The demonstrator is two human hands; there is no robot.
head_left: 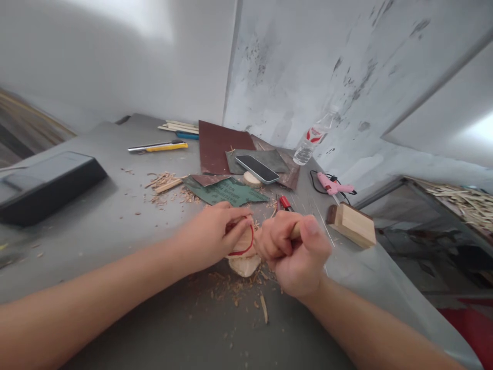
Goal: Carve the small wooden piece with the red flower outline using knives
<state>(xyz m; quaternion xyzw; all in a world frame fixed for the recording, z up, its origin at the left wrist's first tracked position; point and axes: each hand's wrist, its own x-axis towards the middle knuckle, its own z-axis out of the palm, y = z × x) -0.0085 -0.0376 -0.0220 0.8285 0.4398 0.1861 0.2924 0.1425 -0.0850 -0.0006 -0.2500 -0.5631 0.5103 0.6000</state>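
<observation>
My left hand grips a small pale wood piece marked with a red line, pressing it down on the grey table. A second pale wood piece lies under it. My right hand is closed in a fist around a wooden tool handle, right beside the wood; the tool's tip is hidden by my fingers. Wood shavings lie scattered under and in front of both hands.
Behind my hands lie sandpaper sheets, a phone, a round wood disc, a yellow utility knife, wooden sticks, a plastic bottle, a pink glue gun and a wood block. A black case sits left.
</observation>
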